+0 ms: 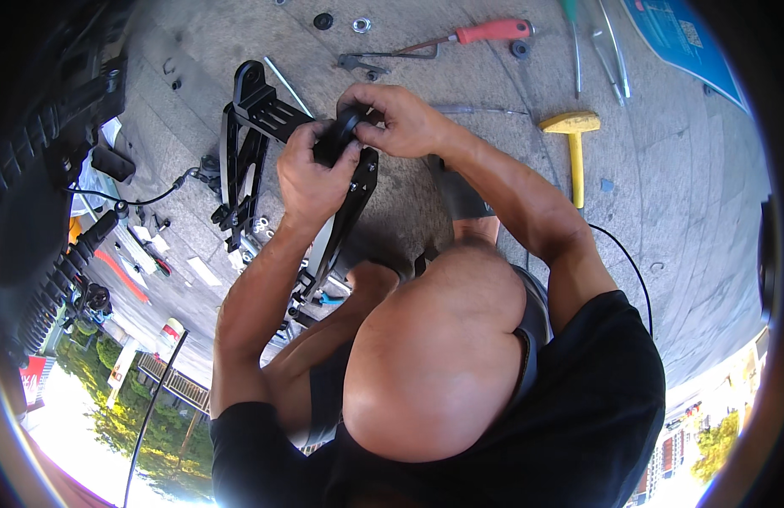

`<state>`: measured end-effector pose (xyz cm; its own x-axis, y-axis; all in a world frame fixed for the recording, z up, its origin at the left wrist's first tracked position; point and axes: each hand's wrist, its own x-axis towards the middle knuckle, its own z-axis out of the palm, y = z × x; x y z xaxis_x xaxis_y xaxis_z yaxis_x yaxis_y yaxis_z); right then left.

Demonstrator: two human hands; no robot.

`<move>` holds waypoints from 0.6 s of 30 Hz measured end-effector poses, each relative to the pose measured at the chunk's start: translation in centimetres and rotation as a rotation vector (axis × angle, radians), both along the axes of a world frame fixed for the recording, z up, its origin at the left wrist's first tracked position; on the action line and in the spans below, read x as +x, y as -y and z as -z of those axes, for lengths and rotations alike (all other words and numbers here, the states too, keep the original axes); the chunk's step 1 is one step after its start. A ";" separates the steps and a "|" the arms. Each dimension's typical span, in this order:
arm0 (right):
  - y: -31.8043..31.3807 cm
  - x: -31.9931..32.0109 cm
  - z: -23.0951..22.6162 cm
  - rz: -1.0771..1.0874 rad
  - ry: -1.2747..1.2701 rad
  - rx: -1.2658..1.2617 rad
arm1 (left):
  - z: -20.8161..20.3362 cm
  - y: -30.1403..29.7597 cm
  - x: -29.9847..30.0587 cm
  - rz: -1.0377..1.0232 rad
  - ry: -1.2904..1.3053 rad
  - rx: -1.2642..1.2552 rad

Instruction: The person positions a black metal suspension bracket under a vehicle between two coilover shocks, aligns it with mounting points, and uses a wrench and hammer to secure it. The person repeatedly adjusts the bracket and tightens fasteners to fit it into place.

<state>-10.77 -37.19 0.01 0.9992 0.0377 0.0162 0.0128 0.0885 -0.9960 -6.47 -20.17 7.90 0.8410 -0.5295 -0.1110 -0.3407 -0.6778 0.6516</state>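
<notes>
A black metal frame part (273,117) with slots and a round eyelet at its far end stands before me, its long arms running down toward my legs. At its near right corner, my left hand (311,179) is closed round a thick black round piece (337,140), thumb on its right side. From the right, my right hand (396,123) pinches the far side of the same piece with bent fingers. Whether this piece is fixed to the frame is hidden by my fingers. A black side arm with bolts (356,186) shows just below my hands.
On the grey ground lie a red-handled screwdriver (494,31), a yellow hammer (573,140), a black ring (323,21) and a metal ring (361,25). A blue sheet (688,42) lies far right. At left stand a coil spring (57,284) and a black cable (146,202).
</notes>
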 end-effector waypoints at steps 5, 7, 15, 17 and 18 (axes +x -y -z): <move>0.5 0.1 0.2 -0.120 0.004 0.108 | 0.0 -0.4 -0.7 0.043 0.100 0.015; 1.7 -2.3 -0.2 -0.058 -0.053 0.065 | 0.4 -0.3 -1.0 -0.041 0.009 -0.016; 11.8 -22.2 0.8 0.613 -0.472 -1.104 | 0.1 0.0 -1.2 0.028 0.136 0.077; 12.3 -26.0 1.9 0.547 -0.636 -1.127 | 0.0 0.1 -1.4 0.037 0.166 0.108; 12.6 -27.2 2.6 0.512 -0.753 -1.125 | -0.1 0.2 -1.6 0.036 0.162 0.116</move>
